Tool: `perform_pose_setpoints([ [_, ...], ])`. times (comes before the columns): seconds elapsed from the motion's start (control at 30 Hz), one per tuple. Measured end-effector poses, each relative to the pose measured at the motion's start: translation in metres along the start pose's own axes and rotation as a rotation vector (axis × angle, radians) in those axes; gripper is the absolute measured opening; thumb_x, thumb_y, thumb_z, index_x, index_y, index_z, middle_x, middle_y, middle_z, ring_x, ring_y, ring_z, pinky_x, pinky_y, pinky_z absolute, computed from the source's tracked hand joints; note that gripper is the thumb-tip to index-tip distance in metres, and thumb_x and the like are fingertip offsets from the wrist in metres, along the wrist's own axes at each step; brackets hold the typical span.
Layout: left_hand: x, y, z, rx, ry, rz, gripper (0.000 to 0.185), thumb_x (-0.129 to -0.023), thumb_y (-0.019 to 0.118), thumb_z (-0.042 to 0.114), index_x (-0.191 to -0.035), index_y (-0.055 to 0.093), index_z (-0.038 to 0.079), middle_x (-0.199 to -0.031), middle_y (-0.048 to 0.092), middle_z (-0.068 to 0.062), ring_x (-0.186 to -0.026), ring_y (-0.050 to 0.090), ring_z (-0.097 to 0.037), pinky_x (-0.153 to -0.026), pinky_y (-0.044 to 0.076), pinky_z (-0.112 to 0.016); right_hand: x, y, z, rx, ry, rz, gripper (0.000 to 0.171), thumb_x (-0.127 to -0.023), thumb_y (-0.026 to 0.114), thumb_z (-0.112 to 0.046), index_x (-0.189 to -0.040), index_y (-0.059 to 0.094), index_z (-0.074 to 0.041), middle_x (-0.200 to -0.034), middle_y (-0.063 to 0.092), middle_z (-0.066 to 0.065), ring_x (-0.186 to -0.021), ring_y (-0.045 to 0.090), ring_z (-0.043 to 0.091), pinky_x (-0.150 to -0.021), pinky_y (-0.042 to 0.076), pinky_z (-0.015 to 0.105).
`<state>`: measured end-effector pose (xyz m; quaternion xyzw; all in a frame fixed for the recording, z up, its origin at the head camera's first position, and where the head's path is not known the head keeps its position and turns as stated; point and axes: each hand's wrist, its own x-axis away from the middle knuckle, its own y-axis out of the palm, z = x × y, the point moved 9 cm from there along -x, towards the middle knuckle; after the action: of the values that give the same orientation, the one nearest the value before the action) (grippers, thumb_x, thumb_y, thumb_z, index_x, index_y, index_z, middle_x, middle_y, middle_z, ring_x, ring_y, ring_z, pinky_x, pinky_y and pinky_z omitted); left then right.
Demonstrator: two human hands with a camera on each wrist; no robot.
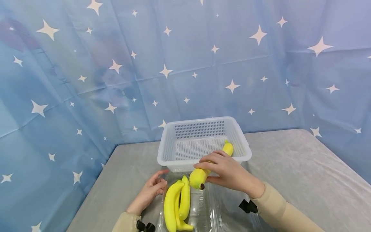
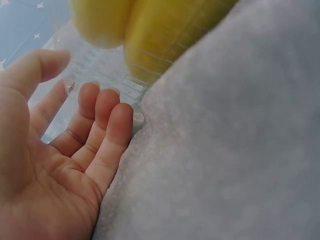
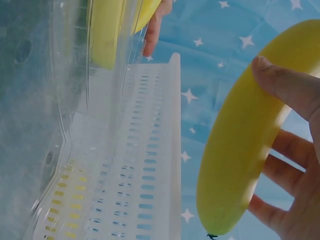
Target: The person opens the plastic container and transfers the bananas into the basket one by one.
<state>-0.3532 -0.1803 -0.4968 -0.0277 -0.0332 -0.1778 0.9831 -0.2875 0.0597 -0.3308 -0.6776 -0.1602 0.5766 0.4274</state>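
One banana (image 1: 203, 170) I see gripped in right hand (image 1: 229, 174) over white basket (image 1: 246, 151); left hand (image 1: 150, 191) loose-fingered, touching clear tray (image 1: 203, 206).

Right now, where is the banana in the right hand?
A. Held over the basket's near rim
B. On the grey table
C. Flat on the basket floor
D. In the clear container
A: the right hand grips the banana above the near rim of the white basket, one end over the basket.

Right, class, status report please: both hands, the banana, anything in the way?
Right hand grips banana above basket's near rim. Left hand open, touching clear tray holding banana bunch. Basket rim lies ahead.
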Motion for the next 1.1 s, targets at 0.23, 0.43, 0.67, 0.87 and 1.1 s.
perform_pose_setpoints([
  [0.23, 0.0, 0.001, -0.001, -0.001, 0.002, -0.008, 0.052, -0.098, 0.057, 0.016, -0.145, 0.037, 0.006, -0.086, 0.056, -0.006, -0.071, 0.056, -0.014, -0.068, 0.051, -0.029, 0.001, 0.001, 0.002, 0.0, -0.005, 0.004, 0.063, -0.069, 0.088, -0.029, -0.126, 0.063, -0.022, -0.115, 0.063, -0.004, -0.102, 0.056, 0.016, -0.089, 0.045, 0.037],
  [0.43, 0.001, 0.001, 0.0, 0.006, 0.007, -0.003, 0.052, -0.098, 0.057, 0.016, -0.145, 0.037, 0.006, -0.085, 0.056, -0.004, -0.07, 0.055, -0.014, -0.068, 0.051, -0.028, -0.001, -0.001, 0.002, 0.003, -0.022, 0.021, 0.06, -0.071, 0.086, -0.032, -0.126, 0.063, -0.022, -0.114, 0.063, -0.005, -0.101, 0.056, 0.016, -0.088, 0.045, 0.037],
  [0.67, 0.0, -0.001, -0.002, 0.002, 0.003, 0.001, 0.053, -0.098, 0.058, 0.017, -0.145, 0.037, 0.006, -0.088, 0.057, -0.005, -0.07, 0.056, -0.014, -0.068, 0.052, -0.029, -0.006, -0.001, 0.001, 0.015, -0.043, 0.021, 0.061, -0.068, 0.089, -0.03, -0.123, 0.064, -0.022, -0.113, 0.064, -0.005, -0.101, 0.057, 0.015, -0.088, 0.045, 0.037],
  [0.87, 0.001, 0.0, -0.001, -0.001, 0.007, -0.001, 0.052, -0.098, 0.057, 0.016, -0.145, 0.037, 0.006, -0.088, 0.057, -0.005, -0.071, 0.056, -0.014, -0.069, 0.052, -0.029, -0.01, -0.005, 0.001, 0.023, -0.046, 0.017, 0.062, -0.067, 0.089, -0.028, -0.124, 0.063, -0.022, -0.113, 0.064, -0.005, -0.102, 0.058, 0.016, -0.09, 0.044, 0.038],
  [1.1, 0.001, 0.002, 0.003, 0.003, 0.032, -0.019, 0.052, -0.098, 0.057, 0.014, -0.145, 0.036, 0.003, -0.087, 0.057, -0.005, -0.07, 0.056, -0.013, -0.067, 0.052, -0.027, -0.013, -0.008, 0.003, 0.013, -0.053, 0.012, 0.061, -0.069, 0.088, -0.027, -0.124, 0.063, -0.021, -0.112, 0.064, -0.005, -0.102, 0.057, 0.016, -0.089, 0.045, 0.037],
])
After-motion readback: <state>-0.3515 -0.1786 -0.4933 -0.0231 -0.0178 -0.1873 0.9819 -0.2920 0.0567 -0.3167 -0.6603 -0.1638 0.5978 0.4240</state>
